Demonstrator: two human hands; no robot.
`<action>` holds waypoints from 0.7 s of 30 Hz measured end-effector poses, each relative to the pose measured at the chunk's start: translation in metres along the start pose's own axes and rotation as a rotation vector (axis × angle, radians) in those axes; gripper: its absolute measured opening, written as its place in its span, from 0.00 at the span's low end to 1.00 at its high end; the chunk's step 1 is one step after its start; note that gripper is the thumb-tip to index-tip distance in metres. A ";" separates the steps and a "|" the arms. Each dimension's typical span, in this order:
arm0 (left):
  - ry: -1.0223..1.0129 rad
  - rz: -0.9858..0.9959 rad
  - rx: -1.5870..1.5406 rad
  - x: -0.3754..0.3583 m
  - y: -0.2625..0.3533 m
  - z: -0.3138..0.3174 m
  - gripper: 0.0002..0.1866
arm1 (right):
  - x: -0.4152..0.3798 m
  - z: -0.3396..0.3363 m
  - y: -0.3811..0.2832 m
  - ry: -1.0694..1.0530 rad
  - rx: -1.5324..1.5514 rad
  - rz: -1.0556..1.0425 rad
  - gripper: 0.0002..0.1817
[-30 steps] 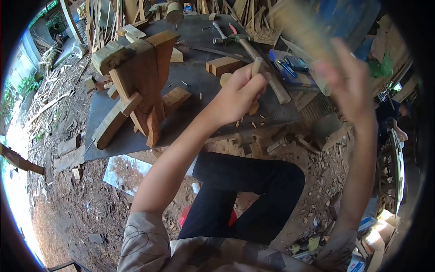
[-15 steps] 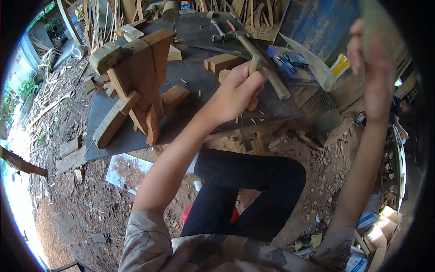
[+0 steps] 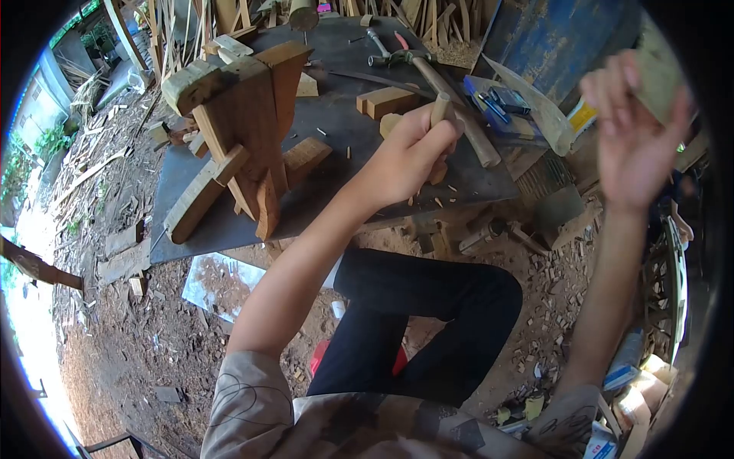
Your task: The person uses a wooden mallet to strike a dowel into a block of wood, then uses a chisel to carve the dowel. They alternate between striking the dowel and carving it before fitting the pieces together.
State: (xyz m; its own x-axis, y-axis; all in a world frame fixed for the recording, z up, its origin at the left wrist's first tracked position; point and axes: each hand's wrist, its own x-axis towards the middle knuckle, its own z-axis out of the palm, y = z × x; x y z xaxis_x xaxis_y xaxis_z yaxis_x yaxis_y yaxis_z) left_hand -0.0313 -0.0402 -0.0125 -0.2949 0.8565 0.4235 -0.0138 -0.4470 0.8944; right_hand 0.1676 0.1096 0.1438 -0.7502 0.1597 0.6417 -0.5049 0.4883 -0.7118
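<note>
My left hand (image 3: pixel 413 149) is closed in a fist around a round wooden handle (image 3: pixel 441 109), like a chisel's, whose top sticks up above the thumb; its lower end is hidden. Pale wood (image 3: pixel 437 174) shows under this fist, over the dark table's front edge. At the upper right, my right hand (image 3: pixel 638 149) is raised, palm toward me, with fingers and thumb on either side of a flat wooden block (image 3: pixel 657 69). That block is blurred and partly cut off by the dark image rim. Wood chips lie below the left fist.
An upright wooden assembly (image 3: pixel 248 126) stands on the table (image 3: pixel 336 53) at left. Behind the left hand lie a hammer (image 3: pixel 459 107) and a wood block (image 3: pixel 386 101). A blue tray (image 3: pixel 497 103) with pens sits right of them. Wood scraps litter the ground (image 3: pixel 130 344).
My right hand has turned its palm more toward me, and the wooden block in it has tilted to the right. The left fist keeps its hold; the view has shifted slightly.
</note>
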 end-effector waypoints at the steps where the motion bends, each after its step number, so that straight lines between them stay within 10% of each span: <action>1: -0.014 0.000 -0.026 0.000 0.000 -0.001 0.15 | -0.006 0.013 0.017 0.025 -0.149 0.102 0.27; 6: -0.037 -0.006 0.008 -0.007 -0.004 0.001 0.13 | -0.015 0.038 0.022 -0.158 -0.874 0.147 0.24; 10: -0.042 -0.045 -0.043 -0.006 -0.004 -0.001 0.12 | -0.011 0.003 0.009 -0.016 -0.220 -0.010 0.26; 17: -0.039 -0.068 -0.019 -0.008 -0.008 -0.001 0.13 | -0.022 0.059 0.010 -0.296 -1.090 0.334 0.36; 21: -0.043 -0.021 -0.103 -0.009 -0.008 -0.002 0.11 | -0.037 0.038 0.029 0.039 -0.754 0.105 0.39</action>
State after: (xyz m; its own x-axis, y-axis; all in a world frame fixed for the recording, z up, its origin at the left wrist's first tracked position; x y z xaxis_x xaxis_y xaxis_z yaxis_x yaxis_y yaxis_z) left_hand -0.0305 -0.0446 -0.0234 -0.2519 0.8755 0.4124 -0.1189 -0.4509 0.8846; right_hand 0.1646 0.0850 0.0889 -0.7557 0.2605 0.6009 0.0070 0.9206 -0.3904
